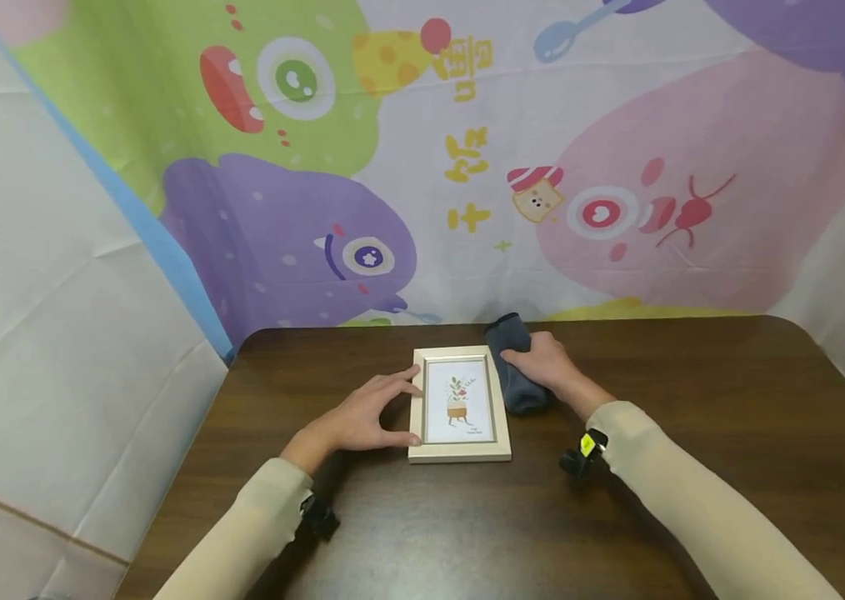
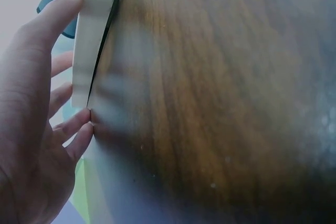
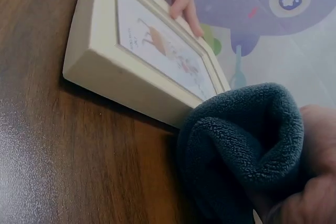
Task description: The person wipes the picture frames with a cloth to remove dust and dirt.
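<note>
A picture frame [image 1: 460, 452] with a pale cream border lies face up on the table, showing a drawing of a potted plant. My left hand [image 1: 365, 414] rests against its left side, thumb near the lower corner and fingers spread toward the upper one. In the left wrist view the thumb touches the frame's pale edge [image 2: 94, 40]. My right hand [image 1: 545, 363] grips a folded dark grey-blue towel [image 1: 516, 387] along the frame's right side. Up close, the towel [image 3: 241, 135] looks fluffy and covers one corner of the frame in the right wrist view.
The dark brown wooden table [image 1: 467, 533] has rounded far corners. Behind its far edge hangs a curtain [image 1: 482, 275] printed with cartoon monsters. Pale sheeting [image 1: 55, 292] hangs at the left. Each wrist carries a small black camera [image 1: 320, 518].
</note>
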A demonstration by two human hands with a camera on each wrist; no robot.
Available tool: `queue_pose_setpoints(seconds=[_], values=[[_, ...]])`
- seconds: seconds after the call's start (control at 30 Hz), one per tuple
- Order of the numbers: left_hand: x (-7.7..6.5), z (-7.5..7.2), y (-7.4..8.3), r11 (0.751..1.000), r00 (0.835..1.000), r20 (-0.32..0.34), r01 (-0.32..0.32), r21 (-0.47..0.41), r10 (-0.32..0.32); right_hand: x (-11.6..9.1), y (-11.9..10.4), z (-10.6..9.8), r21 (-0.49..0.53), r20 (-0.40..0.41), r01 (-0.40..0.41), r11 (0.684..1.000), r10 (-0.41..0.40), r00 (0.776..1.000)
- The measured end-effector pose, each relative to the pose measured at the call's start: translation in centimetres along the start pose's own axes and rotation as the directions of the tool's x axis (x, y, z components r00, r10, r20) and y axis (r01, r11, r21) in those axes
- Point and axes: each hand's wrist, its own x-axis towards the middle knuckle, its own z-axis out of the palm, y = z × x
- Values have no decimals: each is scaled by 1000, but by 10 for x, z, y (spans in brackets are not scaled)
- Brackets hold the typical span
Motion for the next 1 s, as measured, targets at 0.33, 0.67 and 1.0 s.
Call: queue_pose_setpoints(seconds=[0.33, 0.67, 1.0], values=[[0, -2, 2, 1000, 1000, 11, 8, 4, -8, -10, 2, 3, -69, -4, -5, 998, 5, 1000], [-2, -1, 1, 1000, 1000, 4, -8, -16, 8, -65, 8, 10, 14, 85, 17, 1000, -18, 996], [-2, -2, 3, 1000, 1000, 15, 16, -16, -16, -103, 14, 15, 82, 91, 9, 997, -17, 996]])
